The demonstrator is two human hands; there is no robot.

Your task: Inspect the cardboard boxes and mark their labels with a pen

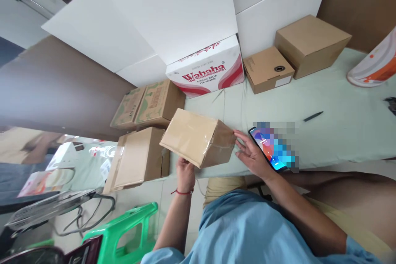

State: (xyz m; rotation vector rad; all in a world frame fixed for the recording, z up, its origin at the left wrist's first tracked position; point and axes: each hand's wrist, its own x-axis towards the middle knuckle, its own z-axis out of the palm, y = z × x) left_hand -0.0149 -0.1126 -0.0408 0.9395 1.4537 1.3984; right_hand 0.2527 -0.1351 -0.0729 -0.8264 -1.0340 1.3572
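Note:
A taped cardboard box is held tilted above the near edge of the cloth-covered table. My left hand, with a red bracelet at the wrist, grips its lower edge from beneath; the fingers are partly hidden by the box. Beside the box's right end, my right hand has its fingers stretched out, the tips at or very near the cardboard. A lit phone, partly blurred out, lies on the table just right of that hand.
Brown cartons stand at the left. Along the back are a Wahaha water carton, a flat box and a larger box. A dark pen lies at right. A green stool stands below left.

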